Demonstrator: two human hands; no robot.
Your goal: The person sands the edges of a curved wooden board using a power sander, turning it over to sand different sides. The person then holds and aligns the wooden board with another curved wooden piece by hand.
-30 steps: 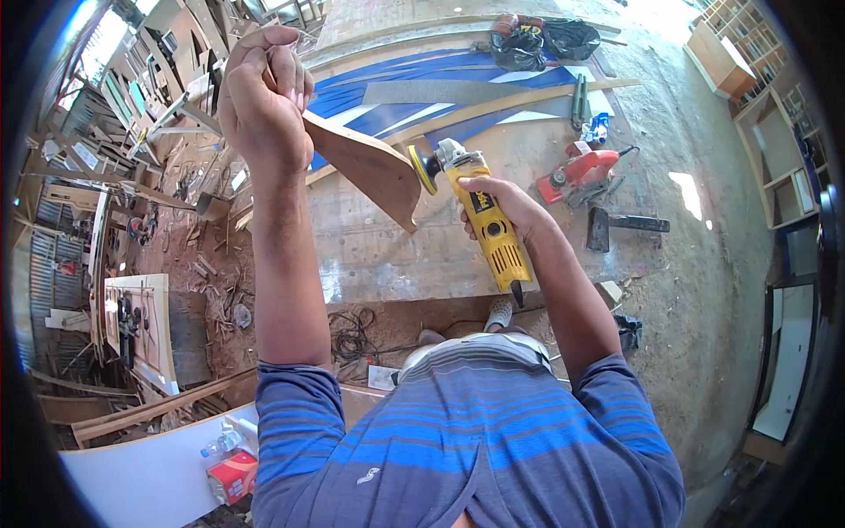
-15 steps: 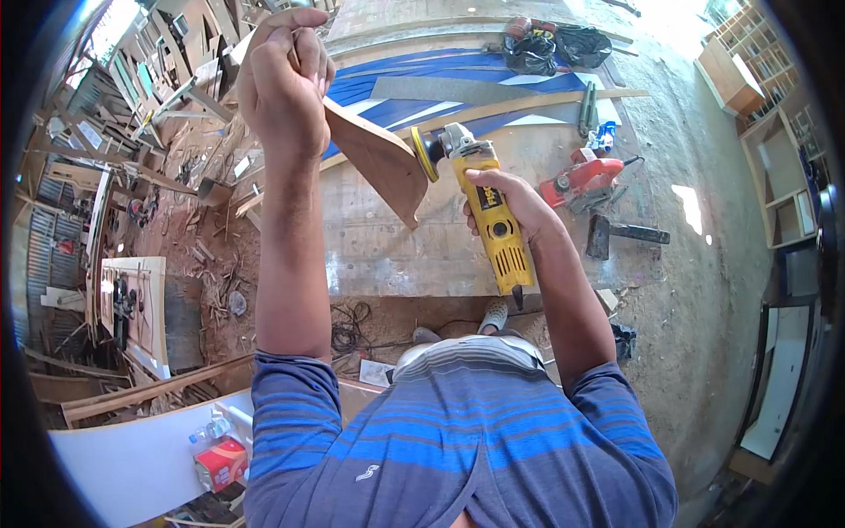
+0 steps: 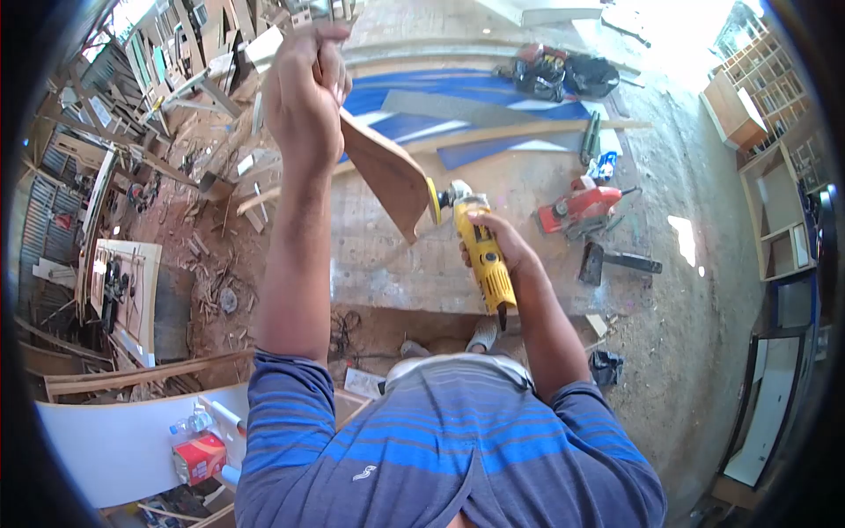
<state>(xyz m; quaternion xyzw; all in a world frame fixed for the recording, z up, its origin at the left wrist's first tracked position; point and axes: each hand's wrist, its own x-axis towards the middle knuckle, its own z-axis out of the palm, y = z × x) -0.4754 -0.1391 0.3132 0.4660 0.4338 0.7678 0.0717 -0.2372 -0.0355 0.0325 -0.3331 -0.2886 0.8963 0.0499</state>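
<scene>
A broad, scuffed wooden worktable (image 3: 370,280) fills the middle of the frame, seen from above past the wearer's grey-and-blue striped shirt (image 3: 431,440) at lower centre; a curved white board (image 3: 97,440) spreads across the lower left, beside dirt floor littered with wood scraps; blue sheets (image 3: 466,153) lie over the table's far part at upper centre, crossed by a long pale wooden strip (image 3: 546,134); in front of them, left of centre, hangs a brown, curved wooden piece (image 3: 392,180), tilted down to the right; the left hand (image 3: 308,97), upper left of centre, is closed around its upper end, and hand and forearm hide that end from view; the right hand (image 3: 510,242), at centre, grips a yellow power tool (image 3: 493,275), covering part of its body; the tool's round yellow disc (image 3: 433,201) sits at the wood's right edge, though whether the two touch is hard to tell; black plastic bags (image 3: 591,76) sit at upper right of centre; a red power tool (image 3: 581,209) rests right of centre, well apart from the yellow one; a hammer (image 3: 620,260) lies just below it; a red carton (image 3: 200,458) and a smaller clear bottle (image 3: 191,424) rest on the white board.
</scene>
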